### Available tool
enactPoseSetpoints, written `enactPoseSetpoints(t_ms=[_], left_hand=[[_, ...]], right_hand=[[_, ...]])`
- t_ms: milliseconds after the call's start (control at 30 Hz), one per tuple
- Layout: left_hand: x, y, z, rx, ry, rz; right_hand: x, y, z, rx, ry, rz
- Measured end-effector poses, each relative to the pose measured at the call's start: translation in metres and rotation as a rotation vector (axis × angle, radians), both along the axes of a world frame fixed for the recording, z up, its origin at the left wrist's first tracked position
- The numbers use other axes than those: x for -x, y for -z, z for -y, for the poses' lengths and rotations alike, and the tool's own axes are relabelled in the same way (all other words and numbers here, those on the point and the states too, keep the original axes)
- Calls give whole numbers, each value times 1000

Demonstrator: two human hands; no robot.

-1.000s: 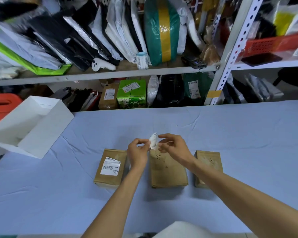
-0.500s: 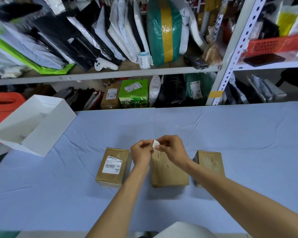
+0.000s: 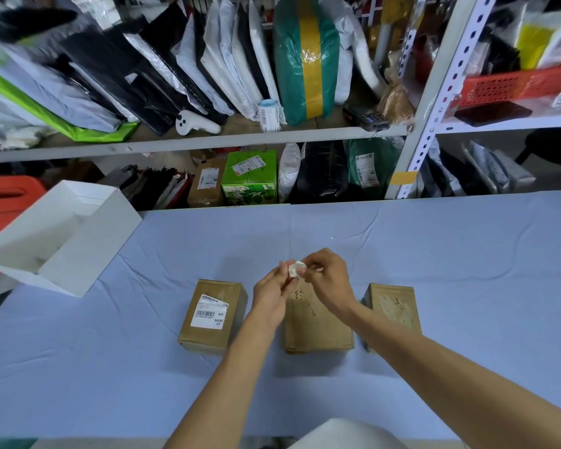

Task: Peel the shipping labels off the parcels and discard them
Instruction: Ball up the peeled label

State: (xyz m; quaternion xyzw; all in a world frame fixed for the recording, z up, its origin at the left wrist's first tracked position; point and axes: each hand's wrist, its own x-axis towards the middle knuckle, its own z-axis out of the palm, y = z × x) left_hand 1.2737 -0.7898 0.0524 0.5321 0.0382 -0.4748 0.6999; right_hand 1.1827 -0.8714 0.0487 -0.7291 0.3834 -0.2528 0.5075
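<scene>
Head view. Both hands are raised together over the table (image 3: 110,384), which has a pale blue cloth on it. Between them is a crumpled label (image 3: 296,268), a small white wad. The right hand (image 3: 329,280) pinches it with curled fingertips from the right. The left hand (image 3: 271,298) meets it from the left, with fingertips closed on the wad's near edge. Exact finger placement on that side is hard to make out.

Directly under the hands is the middle parcel (image 3: 318,328), a brown box with a bare top and faint marks. Left of the left hand is the left parcel (image 3: 212,315), with a white barcode label (image 3: 210,314) stuck flat on top. Right of the right wrist is the right parcel (image 3: 394,307), its top scuffed with whitish residue. The three parcels lie in a row, apart from one another.

Well off to the left of the left hand, at the table's far corner, is a white open box (image 3: 88,254), tilted. Beyond the hands, past the table edge, are shelves (image 3: 208,142) packed with mailer bags and cartons.
</scene>
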Motion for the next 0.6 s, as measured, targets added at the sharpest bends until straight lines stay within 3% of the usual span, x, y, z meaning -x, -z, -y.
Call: enactPoseSetpoints(t_ms=[167,500,600], left_hand=[[3,2,2,-118,136,260],[8,-4,11,-260,-4,267],[4,-4,15,-296,2,330]], right_hand=[[2,-3,2,69,-42,-13],[-1,-10,8,129,-158,-162],[-6,-8,7,336,-163,-276]])
